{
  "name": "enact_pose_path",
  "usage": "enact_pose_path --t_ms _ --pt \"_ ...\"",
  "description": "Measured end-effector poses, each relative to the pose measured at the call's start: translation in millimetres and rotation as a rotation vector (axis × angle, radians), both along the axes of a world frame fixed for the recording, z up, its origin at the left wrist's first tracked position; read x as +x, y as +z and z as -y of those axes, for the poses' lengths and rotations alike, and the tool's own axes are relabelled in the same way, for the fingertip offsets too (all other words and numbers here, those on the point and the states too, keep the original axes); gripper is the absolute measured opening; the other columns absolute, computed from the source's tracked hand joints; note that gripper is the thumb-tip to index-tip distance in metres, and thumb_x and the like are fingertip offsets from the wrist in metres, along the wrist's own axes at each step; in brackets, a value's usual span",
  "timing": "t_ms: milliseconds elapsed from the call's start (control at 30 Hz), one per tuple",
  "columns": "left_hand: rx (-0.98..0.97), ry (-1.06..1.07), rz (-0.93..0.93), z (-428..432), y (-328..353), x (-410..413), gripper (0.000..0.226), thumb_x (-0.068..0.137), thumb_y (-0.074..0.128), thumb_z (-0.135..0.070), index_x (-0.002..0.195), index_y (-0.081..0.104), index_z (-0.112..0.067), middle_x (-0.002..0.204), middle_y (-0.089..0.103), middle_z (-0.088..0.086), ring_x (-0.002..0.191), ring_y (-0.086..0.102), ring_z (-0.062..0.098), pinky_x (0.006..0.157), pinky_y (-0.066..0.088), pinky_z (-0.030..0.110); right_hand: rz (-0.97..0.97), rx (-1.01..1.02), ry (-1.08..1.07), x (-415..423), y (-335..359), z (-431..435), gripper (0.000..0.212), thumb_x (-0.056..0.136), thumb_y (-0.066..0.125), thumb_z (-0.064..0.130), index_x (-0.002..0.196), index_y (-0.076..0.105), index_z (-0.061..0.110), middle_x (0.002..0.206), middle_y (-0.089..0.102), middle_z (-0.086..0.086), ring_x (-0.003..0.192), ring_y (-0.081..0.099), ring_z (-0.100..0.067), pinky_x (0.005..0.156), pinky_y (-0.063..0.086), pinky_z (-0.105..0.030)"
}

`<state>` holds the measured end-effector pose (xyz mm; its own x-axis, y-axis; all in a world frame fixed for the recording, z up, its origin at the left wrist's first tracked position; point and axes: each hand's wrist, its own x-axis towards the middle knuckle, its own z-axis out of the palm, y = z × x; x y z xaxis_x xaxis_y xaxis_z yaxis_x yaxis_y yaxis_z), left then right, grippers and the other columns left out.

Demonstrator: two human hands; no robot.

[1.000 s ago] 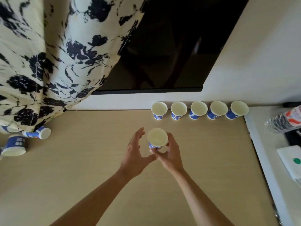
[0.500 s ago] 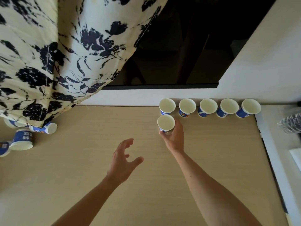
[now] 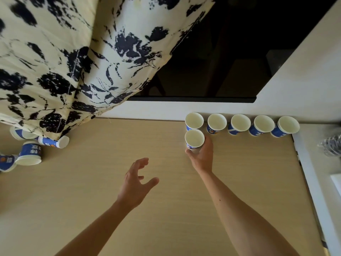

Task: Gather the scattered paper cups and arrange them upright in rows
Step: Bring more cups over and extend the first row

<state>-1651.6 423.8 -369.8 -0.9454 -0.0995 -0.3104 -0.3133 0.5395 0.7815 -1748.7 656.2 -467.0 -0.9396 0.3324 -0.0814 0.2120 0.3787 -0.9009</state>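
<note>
Holds a paper cup in the right hand, thumb low on the near side, fingers curled round the right of its blue printed wall. Has it upright, round white mouth up, over the smooth, pale wood-grain table, just in front of the leftmost of the row of five cups, rims nearly touching; cannot tell whether its base rests on the surface. Shows that row tight against the matt white wall: tapered paper shapes, blue with white print, mouths open upward, side by side. Hovers the left hand over the bare middle of the table, well apart from any cup, fingers spread and loosely bent, thumb out, gripping nothing. Shows the scattered cups at the far left, tipped on their sides, some half under the hem of a draped cream cloth blotched with inky floral marks. Shows a glossy black panel above the row, and a white ledge on the right with a crinkled clear bottle, blurred.
</note>
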Motion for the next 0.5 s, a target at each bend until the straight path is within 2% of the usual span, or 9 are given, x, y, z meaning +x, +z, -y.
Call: enact_pose_path --t_ms 100,200,300,400,500 --pt "0.007 0.038 -0.008 15 2 5 0.068 0.075 0.083 -0.027 0.133 0.049 -0.024 0.127 0.055 -0.011 0.120 0.050 0.007 0.091 0.054 0.033 0.007 -0.004 -0.019 20 4 6 0.075 0.067 0.084 0.004 0.133 0.047 0.008 0.122 0.049 0.000 0.112 0.053 -0.023 0.096 0.046 -0.031" --pt "0.007 0.078 -0.015 27 2 6 0.065 0.076 0.082 -0.026 0.133 0.050 -0.024 0.126 0.056 -0.009 0.119 0.051 0.008 0.089 0.054 0.032 0.024 0.117 -0.032 58 0 9 0.076 0.071 0.083 -0.001 0.136 0.045 -0.001 0.122 0.048 -0.013 0.111 0.052 -0.032 0.097 0.042 -0.032" --pt "0.033 0.144 -0.017 45 2 9 0.060 0.080 0.080 -0.025 0.132 0.050 -0.023 0.125 0.057 -0.008 0.119 0.052 0.009 0.087 0.053 0.028 0.049 0.190 0.007 95 4 24 0.074 0.074 0.080 -0.003 0.138 0.044 0.001 0.122 0.048 -0.015 0.111 0.054 -0.033 0.095 0.047 -0.042" --pt "0.068 0.192 -0.022 63 3 13 0.056 0.082 0.077 -0.024 0.132 0.051 -0.023 0.123 0.056 -0.010 0.119 0.051 0.011 0.080 0.046 0.017 0.061 0.203 0.072 113 16 51 0.071 0.076 0.078 -0.006 0.138 0.044 -0.001 0.122 0.049 -0.018 0.111 0.056 -0.037 0.094 0.049 -0.051" --pt "0.083 0.241 -0.034 88 5 23 0.054 0.083 0.076 -0.023 0.131 0.051 -0.020 0.121 0.056 -0.009 0.117 0.052 0.010 0.080 0.045 0.017 0.058 0.212 0.153 119 35 92 0.069 0.077 0.077 -0.006 0.137 0.045 -0.004 0.122 0.051 -0.020 0.110 0.059 -0.036 0.092 0.044 -0.033"
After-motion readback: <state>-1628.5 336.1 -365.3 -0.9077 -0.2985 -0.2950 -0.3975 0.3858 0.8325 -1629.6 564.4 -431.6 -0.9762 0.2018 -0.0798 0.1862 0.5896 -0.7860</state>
